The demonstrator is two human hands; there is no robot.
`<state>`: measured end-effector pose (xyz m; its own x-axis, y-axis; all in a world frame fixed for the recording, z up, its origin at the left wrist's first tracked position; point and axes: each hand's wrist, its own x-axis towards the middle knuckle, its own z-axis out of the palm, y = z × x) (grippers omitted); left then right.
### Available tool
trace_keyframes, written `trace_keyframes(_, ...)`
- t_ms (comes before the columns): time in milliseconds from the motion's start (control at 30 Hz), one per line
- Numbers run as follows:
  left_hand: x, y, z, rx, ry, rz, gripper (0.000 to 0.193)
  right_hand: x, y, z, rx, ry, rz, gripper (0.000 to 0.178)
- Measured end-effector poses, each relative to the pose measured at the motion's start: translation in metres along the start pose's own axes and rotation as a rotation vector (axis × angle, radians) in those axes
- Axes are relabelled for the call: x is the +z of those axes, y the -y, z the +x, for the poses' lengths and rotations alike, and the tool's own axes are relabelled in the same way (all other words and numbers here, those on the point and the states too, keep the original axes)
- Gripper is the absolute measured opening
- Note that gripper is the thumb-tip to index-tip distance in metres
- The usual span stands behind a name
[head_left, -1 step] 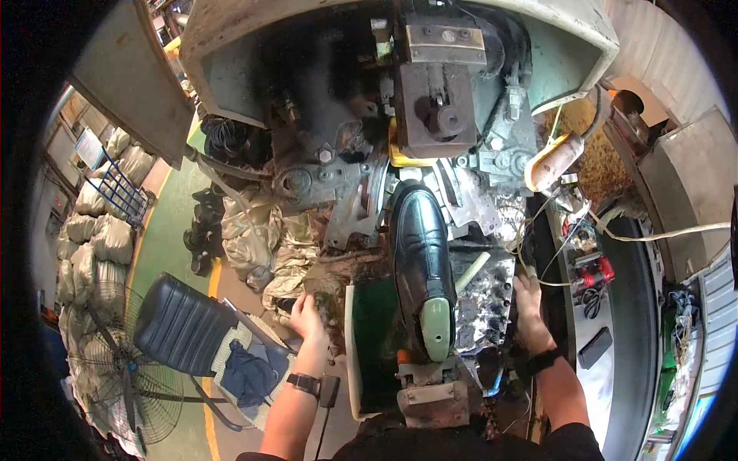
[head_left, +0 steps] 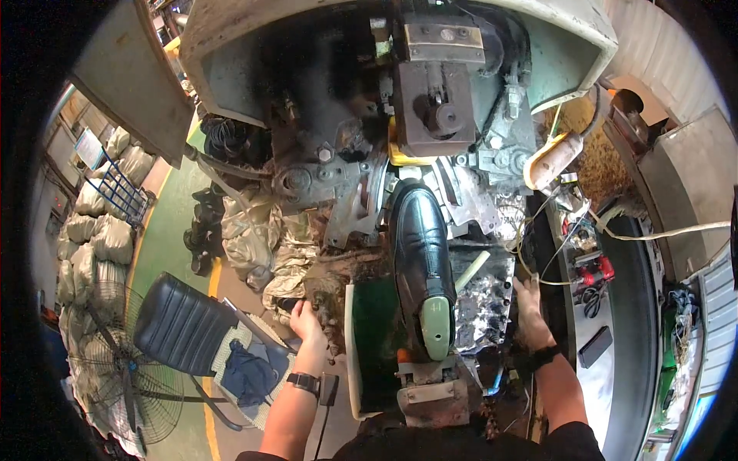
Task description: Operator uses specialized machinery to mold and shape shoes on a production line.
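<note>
Along the left side, a wire-caged fan [head_left: 127,369] stands near a black chair [head_left: 184,323] with a dark blue cloth [head_left: 247,375] on its seat. Just right of the chair is the left hand [head_left: 309,326], its fingers bent; whether they close on anything cannot be told. At the middle, between the two hands and touched by neither, a black shoe [head_left: 419,246] sits on a green last [head_left: 437,330]. Its long axis runs near to far, slightly slanted: the toe points far and a little left, toward the metal plates [head_left: 461,196] of the machine [head_left: 438,107], while the heel lies near, by a metal bracket [head_left: 434,396]. Beside the shoe is a silver panel [head_left: 480,319]. At its right edge the right hand [head_left: 530,315] has its fingers pointing far; I cannot tell whether they grip anything. Farther right, a counter [head_left: 596,388] carries scissors [head_left: 592,302] and a dark flat device [head_left: 596,347].
</note>
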<state>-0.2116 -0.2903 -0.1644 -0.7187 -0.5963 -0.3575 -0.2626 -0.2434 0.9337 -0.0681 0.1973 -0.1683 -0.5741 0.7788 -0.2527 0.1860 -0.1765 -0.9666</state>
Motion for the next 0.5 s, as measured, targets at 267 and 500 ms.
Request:
trace_keyframes(267, -0.097, 0.048, 0.056, -0.007, 0.127, 0.167, 0.035, -0.028, -0.046, 0.028, 0.136, 0.005, -0.115, 0.073)
trace_keyframes(500, -0.039, 0.075, 0.002, -0.021, 0.484, 0.355, 0.027, -0.010, -0.109, 0.039, 0.113, -0.015, -0.286, 0.046)
